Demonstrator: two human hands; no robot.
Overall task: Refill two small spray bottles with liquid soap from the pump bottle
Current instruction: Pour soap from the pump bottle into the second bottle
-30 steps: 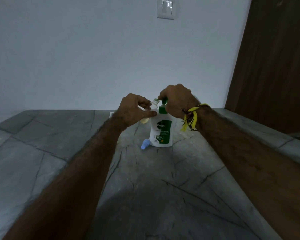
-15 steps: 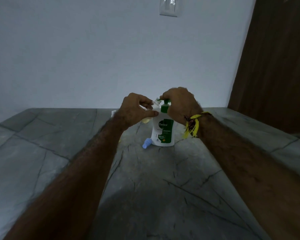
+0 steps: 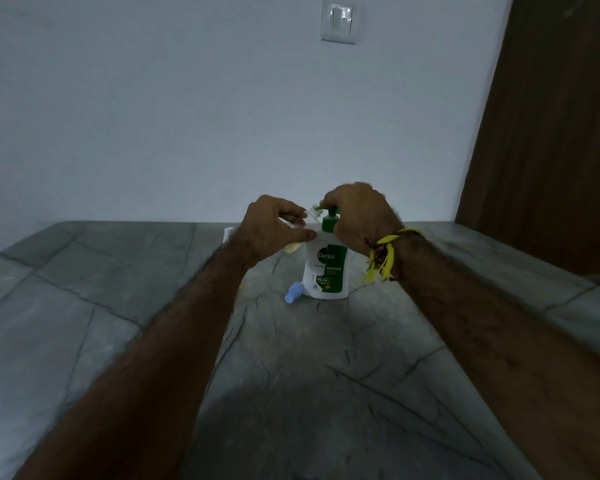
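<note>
A white pump bottle (image 3: 326,271) with a green label and green pump head stands upright on the grey stone counter (image 3: 291,375). My right hand (image 3: 357,213) curls over the pump head from above. My left hand (image 3: 274,226) holds a small clear spray bottle (image 3: 293,247) tilted, its open mouth up at the pump's nozzle; most of the bottle is hidden by my fingers. A pale blue spray cap (image 3: 292,294) lies on the counter at the pump bottle's left foot.
A small white object (image 3: 228,233) shows behind my left wrist, mostly hidden. The white wall with a light switch (image 3: 339,22) rises behind the counter. A brown door (image 3: 551,133) stands at the right.
Both hands and the bottles kept their places relative to each other; only the view shifted slightly.
</note>
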